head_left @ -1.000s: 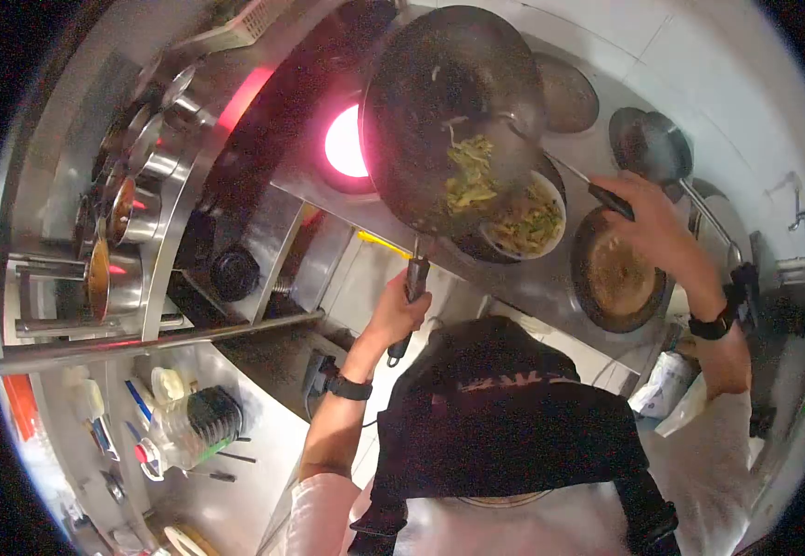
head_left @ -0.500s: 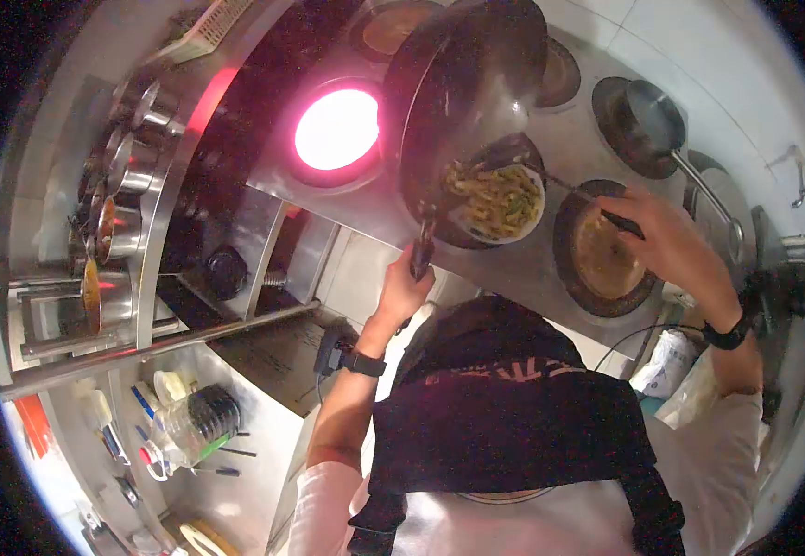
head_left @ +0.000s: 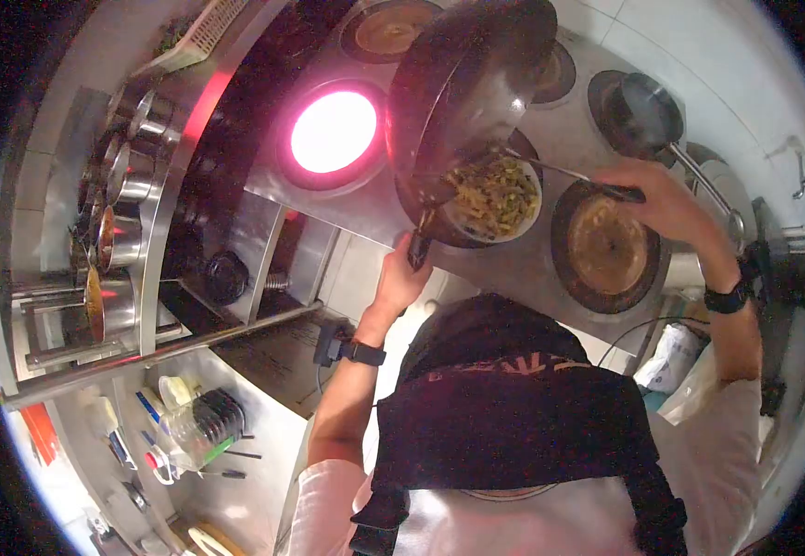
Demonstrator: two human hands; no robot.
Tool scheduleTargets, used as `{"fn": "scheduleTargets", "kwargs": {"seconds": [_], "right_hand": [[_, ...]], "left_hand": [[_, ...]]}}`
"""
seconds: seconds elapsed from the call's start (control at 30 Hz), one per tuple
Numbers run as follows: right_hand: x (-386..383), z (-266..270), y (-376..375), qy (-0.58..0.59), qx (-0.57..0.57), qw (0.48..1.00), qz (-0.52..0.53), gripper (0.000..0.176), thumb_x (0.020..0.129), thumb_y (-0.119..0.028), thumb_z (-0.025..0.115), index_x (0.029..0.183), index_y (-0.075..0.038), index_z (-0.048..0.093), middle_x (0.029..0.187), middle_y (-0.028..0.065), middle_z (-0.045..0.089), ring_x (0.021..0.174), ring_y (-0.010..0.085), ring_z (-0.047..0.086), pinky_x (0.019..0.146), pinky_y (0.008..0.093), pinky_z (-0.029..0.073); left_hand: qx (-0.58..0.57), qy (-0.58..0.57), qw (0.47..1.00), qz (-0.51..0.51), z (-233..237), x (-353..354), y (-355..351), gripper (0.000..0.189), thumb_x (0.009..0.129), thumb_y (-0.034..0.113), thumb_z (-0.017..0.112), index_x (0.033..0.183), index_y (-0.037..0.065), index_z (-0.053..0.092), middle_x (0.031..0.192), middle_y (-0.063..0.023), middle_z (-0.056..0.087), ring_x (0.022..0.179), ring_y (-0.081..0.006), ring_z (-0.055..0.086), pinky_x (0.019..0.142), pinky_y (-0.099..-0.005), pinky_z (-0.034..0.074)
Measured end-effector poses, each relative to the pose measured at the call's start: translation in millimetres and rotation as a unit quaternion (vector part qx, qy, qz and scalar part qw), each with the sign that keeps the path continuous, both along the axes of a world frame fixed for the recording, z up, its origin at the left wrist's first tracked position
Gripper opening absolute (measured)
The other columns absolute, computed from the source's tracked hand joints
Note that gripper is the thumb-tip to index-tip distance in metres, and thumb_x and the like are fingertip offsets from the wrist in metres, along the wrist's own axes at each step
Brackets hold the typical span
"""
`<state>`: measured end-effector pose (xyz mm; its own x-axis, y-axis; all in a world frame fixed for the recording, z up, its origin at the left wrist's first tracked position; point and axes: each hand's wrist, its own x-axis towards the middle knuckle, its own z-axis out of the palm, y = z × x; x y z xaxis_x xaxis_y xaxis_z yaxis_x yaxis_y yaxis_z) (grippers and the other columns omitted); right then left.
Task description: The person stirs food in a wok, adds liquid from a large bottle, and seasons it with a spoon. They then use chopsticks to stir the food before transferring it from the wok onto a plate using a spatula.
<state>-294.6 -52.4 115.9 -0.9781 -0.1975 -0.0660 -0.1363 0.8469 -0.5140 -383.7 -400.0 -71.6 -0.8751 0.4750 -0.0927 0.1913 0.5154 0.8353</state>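
Observation:
My left hand [head_left: 404, 281] is closed round the handle of a big dark wok [head_left: 472, 69], which is tipped on its side over a white plate [head_left: 538, 211]. Cooked green and brown strips of food [head_left: 495, 196] are heaped on the plate, close under the wok's lower rim. In my closed right hand [head_left: 652, 199] is a spatula [head_left: 569, 174] with a dark grip and a thin metal shaft. Its shaft reaches left to the wok's mouth above the food; the blade is hard to make out against the dark wok.
A bright glowing round burner [head_left: 333, 132] lies left of the wok. Right of the plate is a brown round hob [head_left: 611, 243]. A long-handled saucepan [head_left: 648, 111] stands at the back right. Metal pots [head_left: 122, 232] line the left shelf, with a plastic bottle [head_left: 194, 431] below.
My right hand has turned and shifted slightly, and the spatula's blade has left the spot above the food. The wok, still tipped, has moved slightly.

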Motion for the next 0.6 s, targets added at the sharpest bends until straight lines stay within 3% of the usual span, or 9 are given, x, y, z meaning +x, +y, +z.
{"fn": "scheduleTargets", "kwargs": {"seconds": [0.07,0.27,0.33,0.37,0.43,0.53,0.57,0.6], "right_hand": [[5,0,7,-0.07,-0.026,0.997,-0.004,0.044,0.069,-0.003,0.061,0.112,-0.007,0.054,0.099,0.0155,0.052,0.093,0.0302,0.052,0.082,0.0368,0.039],[31,10,4,0.015,0.072,0.997,-0.012,0.046,0.068,-0.001,0.062,0.112,-0.005,0.054,0.103,0.0148,0.053,0.094,0.03,0.052,0.083,0.0349,0.04],[30,18,1,-0.096,0.071,0.991,-0.068,0.048,0.067,0.001,0.061,0.114,-0.006,0.053,0.108,0.0148,0.053,0.1,0.03,0.05,0.089,0.0339,0.038],[30,22,2,-0.097,0.071,0.99,-0.069,0.048,0.067,0.001,0.061,0.114,-0.006,0.053,0.108,0.0148,0.053,0.1,0.03,0.05,0.089,0.0339,0.038],[29,28,3,-0.106,0.038,0.989,-0.101,0.038,0.076,-0.022,0.061,0.112,-0.011,0.056,0.114,0.0156,0.052,0.11,0.0316,0.046,0.094,0.0392,0.035],[23,28,-1,-0.039,0.019,0.99,-0.131,0.041,0.076,-0.022,0.061,0.115,-0.012,0.054,0.115,0.014,0.051,0.111,0.032,0.044,0.096,0.0403,0.033],[19,22,-7,-0.033,0.02,0.991,-0.131,0.041,0.076,-0.022,0.061,0.115,-0.012,0.054,0.115,0.014,0.051,0.111,0.032,0.044,0.096,0.0403,0.033],[11,11,-18,0.058,0.025,0.987,-0.146,0.042,0.073,-0.011,0.06,0.115,-0.01,0.054,0.111,0.0152,0.052,0.106,0.0314,0.047,0.093,0.037,0.035]], "left_hand": [[0.004,0.002,1.0,0.0,-2,-1,0,0.029,0.071,0.009,0.058,0.097,-0.003,0.049,0.07,-0.0205,0.057,0.066,-0.0295,0.06,0.059,-0.0347,0.044],[0.033,0.034,0.999,-0.007,-6,-11,2,0.03,0.072,0.008,0.058,0.099,-0.002,0.049,0.069,-0.0178,0.056,0.064,-0.0281,0.058,0.06,-0.0337,0.044],[0.058,0.059,0.996,-0.011,-6,-15,2,0.032,0.071,0.008,0.059,0.1,-0.001,0.05,0.068,-0.0166,0.056,0.062,-0.0266,0.056,0.061,-0.0333,0.044],[0.042,0.034,0.998,-0.011,0,-17,1,0.033,0.071,0.008,0.06,0.101,-0.002,0.049,0.067,-0.0151,0.056,0.062,-0.0243,0.056,0.062,-0.033,0.044],[0.026,0.01,1.0,-0.01,7,-18,0,0.035,0.071,0.007,0.06,0.103,-0.002,0.049,0.067,-0.0136,0.055,0.062,-0.022,0.055,0.063,-0.0327,0.044],[0.032,-0.04,0.999,-0.006,23,-17,2,0.032,0.072,0.006,0.059,0.101,-0.001,0.05,0.062,-0.0077,0.053,0.055,-0.0149,0.052,0.054,-0.03,0.043],[0.064,-0.134,0.989,-0.005,34,-14,5,0.028,0.074,0.005,0.058,0.099,0.0,0.049,0.06,-0.0048,0.051,0.05,-0.0121,0.049,0.048,-0.028,0.041],[0.094,-0.228,0.969,-0.004,40,-10,8,0.024,0.075,0.004,0.056,0.098,0.001,0.049,0.058,-0.0018,0.049,0.046,-0.0093,0.046,0.043,-0.0261,0.038]]}}
